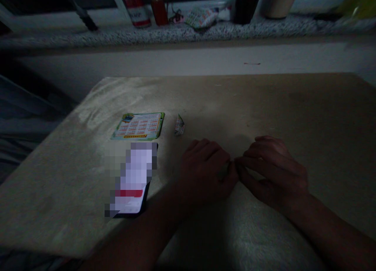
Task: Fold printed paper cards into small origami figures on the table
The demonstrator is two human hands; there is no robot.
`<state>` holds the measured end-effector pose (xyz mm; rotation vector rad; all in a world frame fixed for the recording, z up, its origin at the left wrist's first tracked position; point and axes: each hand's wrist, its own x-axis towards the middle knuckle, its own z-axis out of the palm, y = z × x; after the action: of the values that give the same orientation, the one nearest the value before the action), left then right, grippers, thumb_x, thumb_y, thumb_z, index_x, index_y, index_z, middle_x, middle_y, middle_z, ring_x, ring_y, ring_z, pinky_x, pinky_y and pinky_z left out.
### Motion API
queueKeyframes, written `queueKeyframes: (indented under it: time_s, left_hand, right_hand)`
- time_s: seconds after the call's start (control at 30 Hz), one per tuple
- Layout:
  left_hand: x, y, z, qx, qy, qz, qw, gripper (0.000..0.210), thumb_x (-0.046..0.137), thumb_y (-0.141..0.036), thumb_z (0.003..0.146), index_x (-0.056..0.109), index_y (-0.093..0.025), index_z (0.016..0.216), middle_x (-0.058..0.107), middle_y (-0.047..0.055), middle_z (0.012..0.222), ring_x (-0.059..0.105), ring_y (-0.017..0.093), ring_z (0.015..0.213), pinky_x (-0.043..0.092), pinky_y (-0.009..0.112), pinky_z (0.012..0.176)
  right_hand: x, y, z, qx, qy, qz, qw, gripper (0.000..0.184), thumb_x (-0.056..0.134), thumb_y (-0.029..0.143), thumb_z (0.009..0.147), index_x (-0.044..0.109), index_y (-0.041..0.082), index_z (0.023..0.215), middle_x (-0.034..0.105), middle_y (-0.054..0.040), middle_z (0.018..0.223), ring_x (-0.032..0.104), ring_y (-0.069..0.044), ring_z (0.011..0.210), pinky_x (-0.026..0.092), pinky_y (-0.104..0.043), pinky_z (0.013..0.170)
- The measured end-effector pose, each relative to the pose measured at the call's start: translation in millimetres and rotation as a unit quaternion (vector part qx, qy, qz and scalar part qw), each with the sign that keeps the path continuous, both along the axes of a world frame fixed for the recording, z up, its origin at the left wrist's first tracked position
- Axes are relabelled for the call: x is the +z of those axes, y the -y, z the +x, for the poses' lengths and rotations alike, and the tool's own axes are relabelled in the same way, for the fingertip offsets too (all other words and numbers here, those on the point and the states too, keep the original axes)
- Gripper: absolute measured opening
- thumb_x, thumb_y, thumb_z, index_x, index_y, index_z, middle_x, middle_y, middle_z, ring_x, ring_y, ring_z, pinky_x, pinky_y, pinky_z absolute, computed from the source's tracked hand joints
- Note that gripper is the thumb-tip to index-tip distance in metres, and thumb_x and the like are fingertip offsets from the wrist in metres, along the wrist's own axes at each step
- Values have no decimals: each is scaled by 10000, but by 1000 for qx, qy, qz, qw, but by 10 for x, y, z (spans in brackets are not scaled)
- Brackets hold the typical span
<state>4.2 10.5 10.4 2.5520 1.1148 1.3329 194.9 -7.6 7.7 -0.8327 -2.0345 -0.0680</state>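
Note:
My left hand [205, 169] is closed just above the table, its fingers curled and its thumb at the right hand's fingertips. Across from it my right hand [273, 165] is closed too, thumb and index finger pinched. The fingertips of both hands meet; anything between them is too small or dark to make out. Beyond the left hand stands a small folded piece of printed paper [179, 126]. To the left lies a printed card [138, 126] with a green edge. Nearer me is a lit phone [133, 177], its screen partly blurred out.
The beige table [73, 177] meets a wall below a speckled stone sill [111, 40]. On the sill stand a red can [136, 8], a small red bottle [159, 10], a crumpled printed packet [202, 17], a black cup [246, 4] and a beige container [280, 2]. The light is dim.

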Motion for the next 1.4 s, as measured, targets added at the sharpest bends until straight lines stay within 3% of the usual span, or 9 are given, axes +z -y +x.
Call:
queueKeyframes:
  time_s: [0.43, 0.83, 1.1, 1.27, 1.4]
  left_hand:
    - [39, -46, -40, 52, -26, -15, 998, 162, 618, -190, 793, 680, -170, 644, 699, 33, 647, 624, 170, 629, 476, 332, 658]
    - [31, -69, -144, 34, 22, -16, 999, 129, 628, -141, 813, 755, -165, 808, 768, 24, 702, 695, 163, 621, 522, 309, 637]
    - [61, -60, -202, 74, 38, -57, 995, 161, 596, -126, 815, 750, -137, 859, 778, 59, 766, 722, 187, 690, 551, 327, 684]
    - [48, -49, -185, -7, 9, -48, 999, 276, 665, -200, 823, 697, -152, 1094, 755, 105, 1049, 687, 247, 991, 541, 417, 892]
    - [-4, -20, -113, -54, -23, -35, 998, 51, 649, -172, 898, 696, -180, 915, 746, 34, 844, 676, 175, 807, 519, 338, 788]
  right_hand:
    - [33, 18, -10, -9, 9, -7, 1000, 127, 798, 82, 786, 715, 163, 838, 691, -36, 763, 640, -184, 702, 545, -473, 839]
    - [33, -7, 31, -6, -5, -5, 1000, 183, 793, 72, 773, 714, 191, 887, 701, -31, 762, 665, -202, 702, 560, -458, 791]
    - [30, -16, 62, -4, -12, -8, 1000, 217, 795, 43, 749, 709, 180, 893, 708, -40, 765, 665, -204, 693, 561, -454, 777]
    - [37, -24, 70, -4, -17, -20, 1000, 212, 785, 62, 767, 706, 202, 905, 704, -39, 773, 666, -209, 709, 564, -455, 761]
    - [30, -36, 59, -9, -10, -36, 999, 212, 764, 81, 776, 700, 212, 930, 709, -42, 783, 665, -216, 716, 564, -458, 759]
